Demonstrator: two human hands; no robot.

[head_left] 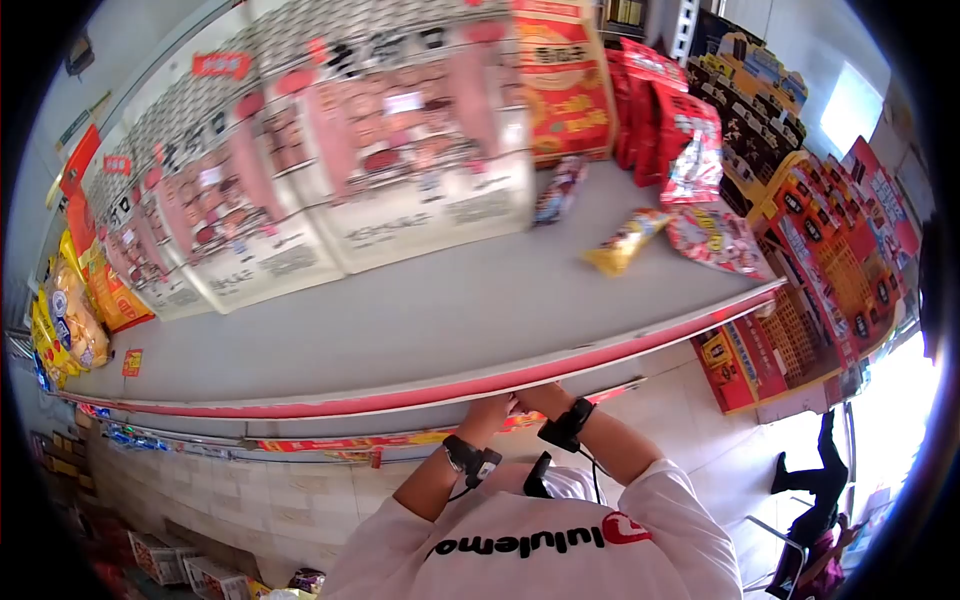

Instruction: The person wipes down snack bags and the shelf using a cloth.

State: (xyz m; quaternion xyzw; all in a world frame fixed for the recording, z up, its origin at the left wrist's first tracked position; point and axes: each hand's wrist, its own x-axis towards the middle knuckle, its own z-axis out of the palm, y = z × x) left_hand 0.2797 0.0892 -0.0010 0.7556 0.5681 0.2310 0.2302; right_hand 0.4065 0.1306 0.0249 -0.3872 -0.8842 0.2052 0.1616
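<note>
My left hand [491, 408] and my right hand [546, 398] are close together at the front of the shelf [300, 345], reaching in under its red-edged lip [420, 397]. The lip hides the fingers of both hands, so what they hold or touch does not show. Black straps with small devices circle both wrists. On the shelf above stand large white-and-pink printed gift bags [430, 190]. To their right, a yellow snack packet [627, 242] and a dark wrapped snack [561, 190] lie loose beside a red-and-white packet [715, 240].
Red snack bags [690, 140] and a red-gold bag [565, 85] stand at the back right. A red display rack with baskets [790, 330] is farther right. Yellow snack bags [75, 310] fill the left end. A lower shelf edge [340, 442] runs below. Another person [820, 490] is at lower right.
</note>
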